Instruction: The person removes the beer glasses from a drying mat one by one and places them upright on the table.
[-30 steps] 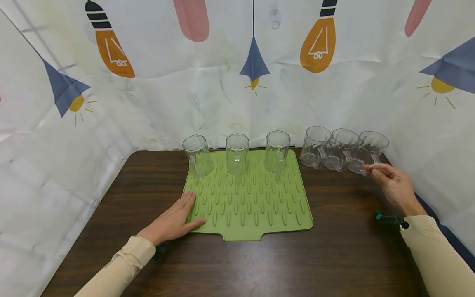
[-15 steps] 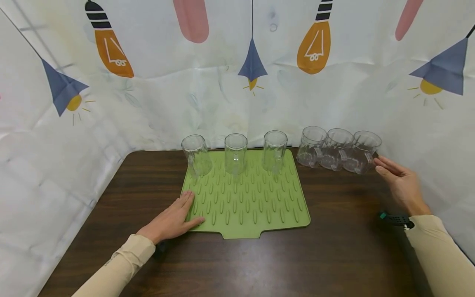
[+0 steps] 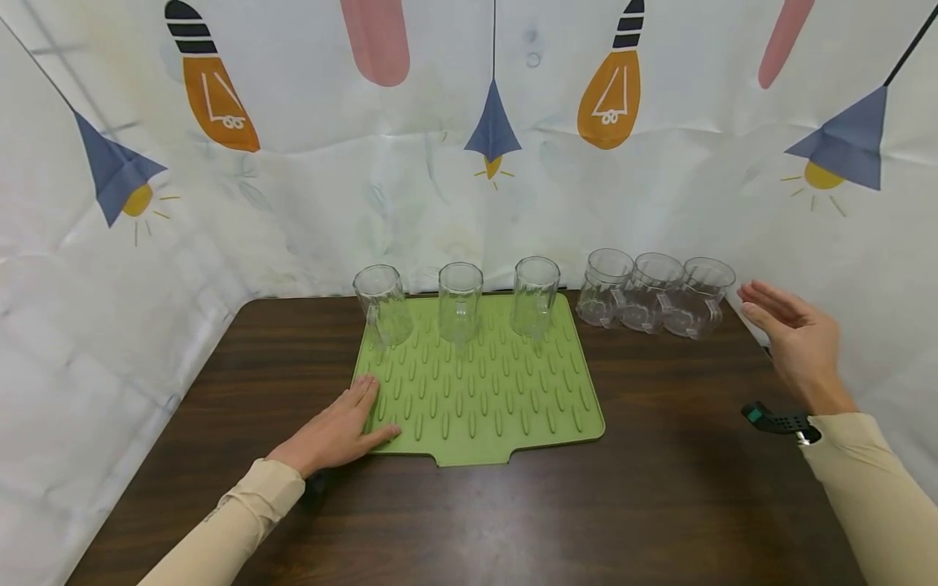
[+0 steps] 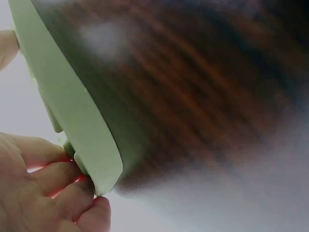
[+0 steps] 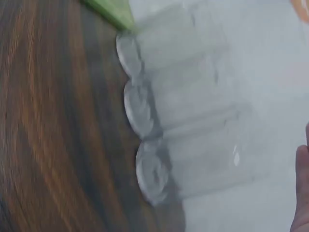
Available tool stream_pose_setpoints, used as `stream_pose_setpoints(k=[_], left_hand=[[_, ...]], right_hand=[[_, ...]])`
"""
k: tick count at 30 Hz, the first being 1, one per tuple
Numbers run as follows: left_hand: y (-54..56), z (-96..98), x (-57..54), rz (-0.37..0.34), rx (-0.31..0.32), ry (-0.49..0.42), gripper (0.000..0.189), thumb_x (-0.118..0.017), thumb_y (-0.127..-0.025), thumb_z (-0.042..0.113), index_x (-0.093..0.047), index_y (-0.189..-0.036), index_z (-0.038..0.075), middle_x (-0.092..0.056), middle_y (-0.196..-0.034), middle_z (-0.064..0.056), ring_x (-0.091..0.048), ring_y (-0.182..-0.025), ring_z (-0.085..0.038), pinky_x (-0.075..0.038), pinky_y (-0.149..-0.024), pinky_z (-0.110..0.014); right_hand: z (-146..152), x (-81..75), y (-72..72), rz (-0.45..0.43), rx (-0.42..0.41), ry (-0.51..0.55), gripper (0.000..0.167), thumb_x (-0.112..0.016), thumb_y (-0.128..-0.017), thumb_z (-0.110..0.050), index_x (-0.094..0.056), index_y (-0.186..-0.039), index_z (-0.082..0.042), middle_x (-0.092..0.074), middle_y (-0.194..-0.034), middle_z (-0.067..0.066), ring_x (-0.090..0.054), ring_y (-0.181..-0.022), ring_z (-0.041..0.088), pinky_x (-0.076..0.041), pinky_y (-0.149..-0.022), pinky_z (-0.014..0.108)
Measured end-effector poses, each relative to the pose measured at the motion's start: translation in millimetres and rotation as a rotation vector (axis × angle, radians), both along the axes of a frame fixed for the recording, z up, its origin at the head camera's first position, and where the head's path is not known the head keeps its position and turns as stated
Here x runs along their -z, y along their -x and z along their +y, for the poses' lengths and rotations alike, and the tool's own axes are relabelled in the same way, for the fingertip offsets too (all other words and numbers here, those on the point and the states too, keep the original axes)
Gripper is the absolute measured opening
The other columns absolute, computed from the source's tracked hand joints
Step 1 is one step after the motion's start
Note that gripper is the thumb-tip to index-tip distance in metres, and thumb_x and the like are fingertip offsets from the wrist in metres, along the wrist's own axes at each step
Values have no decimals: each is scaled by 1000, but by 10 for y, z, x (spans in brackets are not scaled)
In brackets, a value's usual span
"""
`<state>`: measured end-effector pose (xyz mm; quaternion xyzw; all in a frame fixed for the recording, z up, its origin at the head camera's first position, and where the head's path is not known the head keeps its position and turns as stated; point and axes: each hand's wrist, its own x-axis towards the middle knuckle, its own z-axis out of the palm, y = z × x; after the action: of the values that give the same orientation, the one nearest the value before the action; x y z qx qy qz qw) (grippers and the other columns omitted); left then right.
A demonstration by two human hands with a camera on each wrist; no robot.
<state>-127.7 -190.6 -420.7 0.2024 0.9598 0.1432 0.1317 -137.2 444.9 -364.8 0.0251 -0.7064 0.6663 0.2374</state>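
My left hand [image 3: 333,431] rests with straight fingers on the left edge of a green ridged mat [image 3: 476,423]. In the left wrist view, its fingers [image 4: 58,193] lie over the edge of the mat [image 4: 79,111]. Three clear glass mugs stand upright along the mat's back part: a left mug [image 3: 388,313], a middle mug [image 3: 460,305] and a right mug [image 3: 535,299]. Three more stand side by side on the table to the right, the outermost mug [image 3: 696,301] nearest my right hand [image 3: 802,346]. That hand is raised to its right, empty, with fingers loosely extended and apart from the glass.
The dark wood table [image 3: 542,513] carries the mat and mugs. A white patterned cloth [image 3: 308,212] hangs close behind the mugs and along both sides. A dark band with a green patch [image 3: 777,419] is at the right wrist.
My right hand has let go of the outermost mug's handle area and drawn away to the right, its fingers opening. The left hand stays on the mat; the head view has shifted slightly.
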Motion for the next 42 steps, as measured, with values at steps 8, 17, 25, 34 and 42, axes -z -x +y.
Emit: stream_pose_setpoints(k=[8, 17, 25, 34, 42], left_hand=[[20, -87, -59, -11, -9, 6, 99, -54, -101, 62, -21, -161, -9, -15, -171, -30, -16, -160, -46, -25, -129, -63], [23, -77, -106, -46, -14, 13, 96, -55, -102, 59, -20, -162, -9, -14, -171, -29, -15, -161, -46, -23, -130, -62], [32, 2, -86, -70, 0, 22, 96, -55, -102, 58, -20, -161, -9, -14, -171, -30, -14, -161, -46, -22, -130, -61], [23, 26, -74, -68, 0, 18, 94, -55, -103, 57, -21, -161, -9, -14, -172, -28, -14, -162, -44, -22, -131, -59], [19, 16, -61, -69, 2, 20, 94, -55, -103, 57, -20, -162, -8, -14, -172, -27, -13, -162, -42, -22, -132, -58]], right_hand=[[-499, -142, 125, 184, -220, 162, 45, -60, -93, 19, -54, -138, 20, -79, -121, 3, -75, -112, 9, -59, -92, 15], [-965, -83, 204, 217, -389, 180, 44, -56, -96, 19, -52, -139, 20, -77, -126, 7, -74, -117, 13, -59, -97, 19], [-1341, 27, 217, 124, -376, 100, 43, -58, -97, 15, -55, -140, 15, -78, -124, -2, -73, -116, 7, -58, -96, 16], [-1622, 200, 285, 60, -409, 125, 46, -66, -97, 5, -55, -141, 15, -77, -125, -2, -73, -118, 8, -59, -99, 19], [-1816, 375, 346, -41, -351, -1, 47, -68, -99, -3, -58, -143, 7, -76, -125, -13, -72, -116, 0, -57, -98, 15]])
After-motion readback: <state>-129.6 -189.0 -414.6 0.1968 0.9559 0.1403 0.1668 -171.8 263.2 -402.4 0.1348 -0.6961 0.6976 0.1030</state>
